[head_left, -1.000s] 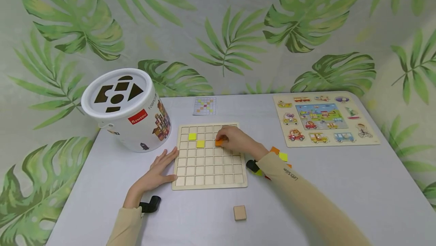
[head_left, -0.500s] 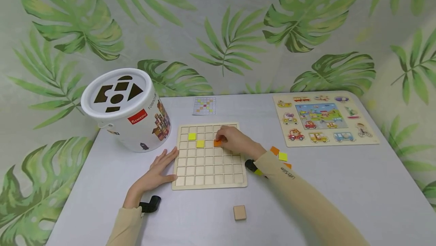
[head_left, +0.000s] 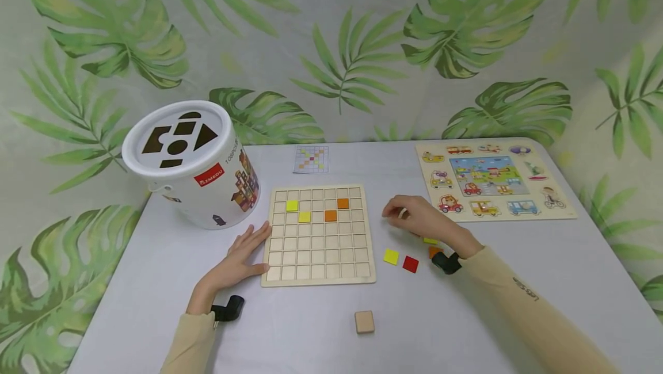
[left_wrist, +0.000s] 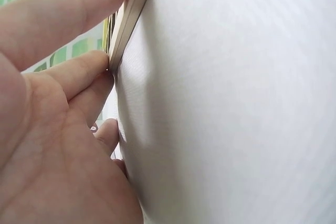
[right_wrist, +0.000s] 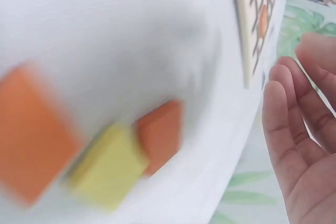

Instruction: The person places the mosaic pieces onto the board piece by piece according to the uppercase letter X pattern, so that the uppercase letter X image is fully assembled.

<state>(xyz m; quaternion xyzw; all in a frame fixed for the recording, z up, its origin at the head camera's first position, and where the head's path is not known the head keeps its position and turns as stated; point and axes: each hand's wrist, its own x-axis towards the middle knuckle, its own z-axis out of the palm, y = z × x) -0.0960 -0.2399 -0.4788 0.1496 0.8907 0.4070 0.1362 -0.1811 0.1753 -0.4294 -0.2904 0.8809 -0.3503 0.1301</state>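
A wooden grid board (head_left: 318, 258) lies on the table. Two yellow tiles (head_left: 292, 206) and two orange tiles (head_left: 343, 203) sit in cells of its upper rows. My left hand (head_left: 235, 264) rests at the board's left edge, fingertips and thumb against it; the left wrist view shows the fingers extended to that edge. Off the board's right side, my right hand (head_left: 422, 218) hovers with loosely bent fingers and nothing between them. Under and near it lie loose tiles: a yellow tile (head_left: 391, 256), a red tile (head_left: 411, 264), and, in the right wrist view, an orange tile (right_wrist: 37, 140) beside another yellow one (right_wrist: 110, 166).
A white bucket (head_left: 212, 207) with a shape-hole lid stands left of the board. Behind the board lies a small printed grid card (head_left: 311, 159). A picture puzzle board (head_left: 538, 204) lies at the back right, and a plain wooden block (head_left: 365, 322) sits in front.
My right hand has let go of the orange tile on the board and moved right, over the loose tiles. Both orange tiles on the grid now show. The left hand stays in place.
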